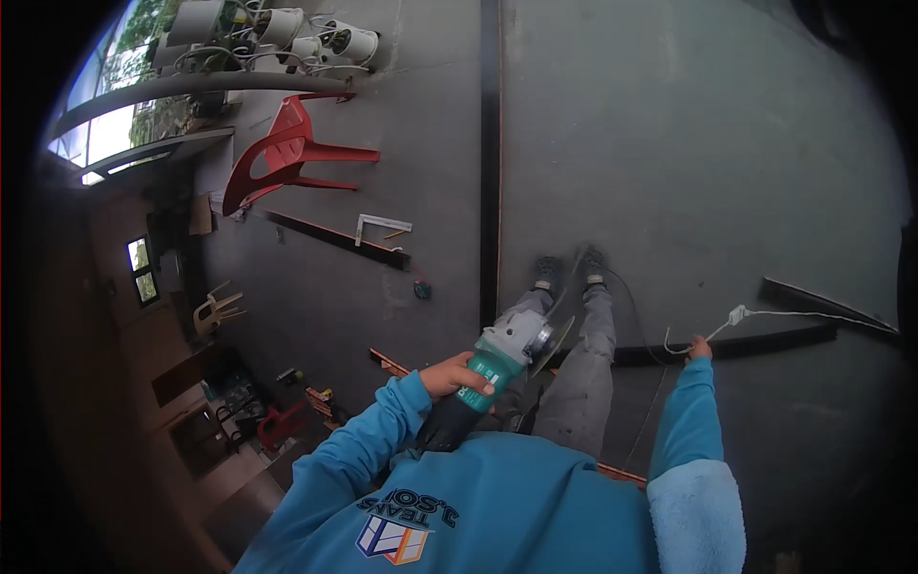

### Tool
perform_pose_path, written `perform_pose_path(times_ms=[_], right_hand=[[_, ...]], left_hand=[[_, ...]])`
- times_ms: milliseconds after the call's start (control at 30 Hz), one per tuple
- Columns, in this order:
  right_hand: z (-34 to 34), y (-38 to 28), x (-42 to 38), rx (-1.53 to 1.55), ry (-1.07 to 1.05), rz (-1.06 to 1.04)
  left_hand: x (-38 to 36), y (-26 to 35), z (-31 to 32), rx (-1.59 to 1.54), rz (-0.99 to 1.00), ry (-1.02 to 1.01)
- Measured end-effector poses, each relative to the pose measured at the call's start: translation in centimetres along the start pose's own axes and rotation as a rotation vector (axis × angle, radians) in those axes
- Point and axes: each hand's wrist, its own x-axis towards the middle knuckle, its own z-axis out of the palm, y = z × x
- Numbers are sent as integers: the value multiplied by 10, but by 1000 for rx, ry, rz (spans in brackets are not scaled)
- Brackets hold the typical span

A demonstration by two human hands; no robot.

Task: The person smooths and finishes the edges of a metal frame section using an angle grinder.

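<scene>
My left hand point(459, 377) is wrapped round the green and black body of an angle grinder point(495, 366), held against my front, its disc at the upper right over my legs. Out to the right, my right hand point(700, 348) is closed on a white cable point(677, 350). Just beyond that hand, a white socket or plug piece point(737, 315) hangs on the cable, which runs on to the right. A thin dark cord loops between my feet and the right hand.
A long black metal bar point(491, 172) lies on the grey floor ahead. More dark bars point(755, 346) lie at the right. A red chair point(287, 153), a white square point(384, 222) and a tape measure point(422, 289) are at the left. Potted plants point(354, 42) stand at the upper left.
</scene>
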Motion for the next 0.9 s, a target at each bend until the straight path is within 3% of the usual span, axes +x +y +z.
perform_pose_path(times_ms=[100, 167, 233, 267, 333, 467, 533, 633, 700, 767, 800, 867, 900], right_hand=[[15, 1, 4, -145, 67, -124], [29, -20, -33, -117, 137, -209], [38, -57, -87, -3, 198, -102], [35, -59, -75, -30, 57, -52], [48, -51, -47, -15, 81, -35], [65, -58, -69, -36, 57, -78], [93, -41, -87, -236, -147, -131], [159, -19, -164, -195, -953, 441], [187, -24, -230, 234, -1375, 682], [218, -37, -275, 727, -1239, 710], [233, -46, -279, 735, -1245, 710], [252, -66, -281, 1367, -1153, 615], [251, -77, -275, 1488, -1058, 544]], left_hand=[[-1, 5, 4, -26, -15, 2], [0, 7, 1, -12, 8, -1], [3, 9, 3, 9, 18, 24], [5, 12, 6, 25, 26, 56], [10, 16, 9, 28, 26, 32], [22, 29, 24, 45, 92, 55], [24, 39, 34, 9, 106, 12], [26, 48, 52, -45, 156, -69], [22, 56, 68, -20, 168, -49], [14, 59, 58, -10, 174, -90], [9, 59, 53, -7, 175, -128], [-6, 64, 58, -25, 197, -98], [-15, 65, 58, -34, 252, -88]])
